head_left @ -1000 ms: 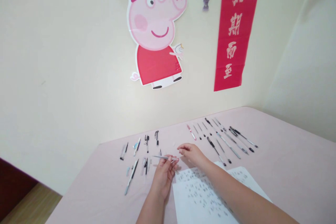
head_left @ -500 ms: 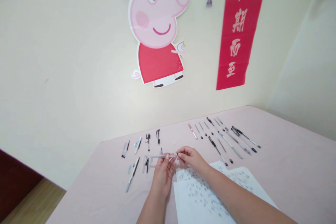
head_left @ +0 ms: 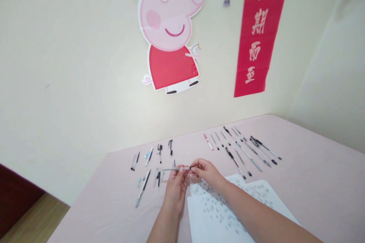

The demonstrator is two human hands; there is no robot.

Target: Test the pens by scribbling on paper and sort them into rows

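Note:
My left hand (head_left: 177, 186) is closed around a thin grey pen refill (head_left: 171, 169), which lies level and points left past the fingers. At its right end my right hand (head_left: 205, 171) pinches a small black end piece (head_left: 191, 167), touching the refill; whether it is a cap or plug I cannot tell. Both hands are just above the table, fingertips close together. Left of the left hand lie pen parts (head_left: 159, 178) and a white-and-black pen (head_left: 143, 189). A small dark tip (head_left: 174, 162) shows upright behind the left hand.
Sheets of handwritten paper (head_left: 216, 216) lie under my right forearm. Several pens and refills (head_left: 239, 161) are laid out at the right of the pink table (head_left: 114, 216). More pen parts (head_left: 160, 153) lie at the back left. Behind stands a wall (head_left: 85, 83) with a pig cutout.
My right hand has brought the black end piece against the refill's right end, closing the small gap seen before. The view has shifted slightly.

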